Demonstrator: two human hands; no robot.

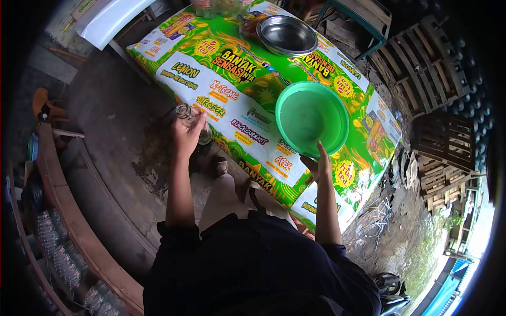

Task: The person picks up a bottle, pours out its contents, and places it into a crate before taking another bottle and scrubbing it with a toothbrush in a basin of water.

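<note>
My left hand (188, 132) is closed around a clear glass bottle (204, 135) beside the table's near left edge. The neck of the bottle points up and left, and its base shows past my fingers. My right hand (321, 164) is at the near rim of a green plastic basin (311, 118), with the thumb over the rim and the other fingers partly hidden below it. The basin stands on or just over the table with the printed cover (247, 113); which of the two I cannot tell.
A steel bowl (287, 36) and several glass bottles (205, 8) stand at the table's far side. Wooden pallets (421, 63) lean at the right. Crates of bottles (63, 263) sit at the lower left beside a brown wooden bench (79, 226).
</note>
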